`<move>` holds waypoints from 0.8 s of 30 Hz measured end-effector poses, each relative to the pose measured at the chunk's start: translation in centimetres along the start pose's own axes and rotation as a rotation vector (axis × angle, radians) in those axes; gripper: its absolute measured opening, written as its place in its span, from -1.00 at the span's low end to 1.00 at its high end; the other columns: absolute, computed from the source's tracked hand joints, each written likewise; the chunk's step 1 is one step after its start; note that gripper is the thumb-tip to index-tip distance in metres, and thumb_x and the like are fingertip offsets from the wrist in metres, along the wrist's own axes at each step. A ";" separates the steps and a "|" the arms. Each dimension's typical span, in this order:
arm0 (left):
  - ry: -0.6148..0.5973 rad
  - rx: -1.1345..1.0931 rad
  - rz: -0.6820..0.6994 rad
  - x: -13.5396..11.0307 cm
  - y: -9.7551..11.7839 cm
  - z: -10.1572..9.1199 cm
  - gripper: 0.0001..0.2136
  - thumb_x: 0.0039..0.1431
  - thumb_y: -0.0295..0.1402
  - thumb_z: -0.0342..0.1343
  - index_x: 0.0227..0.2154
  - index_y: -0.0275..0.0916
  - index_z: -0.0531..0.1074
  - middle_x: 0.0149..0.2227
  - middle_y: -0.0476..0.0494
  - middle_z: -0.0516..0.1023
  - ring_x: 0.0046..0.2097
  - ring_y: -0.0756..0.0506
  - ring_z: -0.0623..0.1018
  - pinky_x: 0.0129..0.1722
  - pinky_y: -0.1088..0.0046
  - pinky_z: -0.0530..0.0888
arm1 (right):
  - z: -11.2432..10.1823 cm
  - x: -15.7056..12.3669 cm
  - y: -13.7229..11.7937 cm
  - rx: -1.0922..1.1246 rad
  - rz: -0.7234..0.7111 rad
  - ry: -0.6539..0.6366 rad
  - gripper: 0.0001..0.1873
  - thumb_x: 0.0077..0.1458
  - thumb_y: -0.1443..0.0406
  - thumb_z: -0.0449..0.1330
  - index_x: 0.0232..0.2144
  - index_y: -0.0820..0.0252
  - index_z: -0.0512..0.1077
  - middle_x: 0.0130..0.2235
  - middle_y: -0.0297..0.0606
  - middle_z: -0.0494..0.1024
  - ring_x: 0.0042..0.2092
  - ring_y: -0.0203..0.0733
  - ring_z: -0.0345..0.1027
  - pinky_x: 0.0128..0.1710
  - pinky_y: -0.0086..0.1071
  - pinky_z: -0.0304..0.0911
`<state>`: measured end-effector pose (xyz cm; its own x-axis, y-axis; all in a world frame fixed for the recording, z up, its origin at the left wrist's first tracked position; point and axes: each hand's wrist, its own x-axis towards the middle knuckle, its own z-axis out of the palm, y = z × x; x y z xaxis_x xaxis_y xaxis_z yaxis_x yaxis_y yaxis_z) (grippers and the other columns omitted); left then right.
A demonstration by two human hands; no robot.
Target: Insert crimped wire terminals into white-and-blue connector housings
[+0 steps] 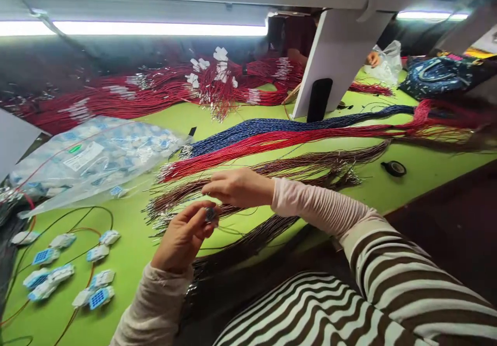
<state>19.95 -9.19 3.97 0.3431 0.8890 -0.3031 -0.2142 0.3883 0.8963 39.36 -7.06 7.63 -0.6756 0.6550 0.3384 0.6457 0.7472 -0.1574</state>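
Left hand (181,238): thumb and fingertips pinching a small blue plastic connector (211,214), held up clear of the loose brown wire bundle (174,204). Right hand (237,187): fingers pressed together, just beside it, empty. A firm pinch keeps the connector steady.

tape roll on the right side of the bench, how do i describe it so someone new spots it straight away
Start at the green workbench and find the brown wire bundle running across it, right of the person's right hand. Just below that bundle's far end lies a small black roll of tape. It is the only round roll on the bench, standing out from the long wire bundles around it.
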 end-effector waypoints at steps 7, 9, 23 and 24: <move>0.025 0.029 -0.091 0.3 -0.2 -0.5 -0.57 -0.21 0.01 0.34 -0.50 -0.29 0.45 -0.46 -0.05 0.49 -0.62 0.13 0.33 -0.81 0.76 0.13 | 1.1 -2.9 -0.7 -0.151 0.054 0.061 -0.65 0.33 0.25 -0.14 -0.16 0.00 0.46 -0.33 -0.33 0.41 -0.32 -0.36 0.23 -0.51 -0.43 -0.16; 0.058 0.039 -0.097 0.2 -0.2 -0.4 -0.57 -0.22 0.00 0.35 -0.49 -0.29 0.45 -0.47 -0.04 0.48 -0.63 0.13 0.33 -0.83 0.76 0.09 | 1.1 -2.8 -0.8 -0.164 0.008 0.085 -0.65 0.33 0.27 -0.14 -0.16 0.02 0.45 -0.34 -0.33 0.40 -0.32 -0.36 0.23 -0.49 -0.43 -0.14; 0.176 0.098 -0.032 0.0 -0.6 -0.7 -0.59 -0.34 -0.07 0.42 -0.50 -0.29 0.52 -0.42 -0.07 0.51 -0.41 0.02 0.46 -0.51 0.65 0.46 | 1.4 -1.8 -1.8 -0.019 0.035 0.067 -0.68 0.32 0.31 -0.12 -0.22 0.20 0.44 -0.21 -0.25 0.48 -0.17 -0.26 0.30 -0.38 -0.40 0.04; 0.189 0.119 -0.024 0.0 -0.7 -0.7 -0.60 -0.35 -0.08 0.42 -0.49 -0.27 0.53 -0.42 -0.06 0.51 -0.41 0.02 0.46 -0.52 0.65 0.45 | 1.4 -1.8 -1.9 -0.005 0.037 0.061 -0.68 0.31 0.32 -0.12 -0.23 0.21 0.43 -0.20 -0.24 0.49 -0.17 -0.25 0.29 -0.38 -0.39 0.03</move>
<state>19.47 -9.29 3.16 0.1671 0.9140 -0.3696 -0.0950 0.3881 0.9167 38.88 -9.51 6.02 -0.6279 0.6743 0.3887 0.6721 0.7216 -0.1661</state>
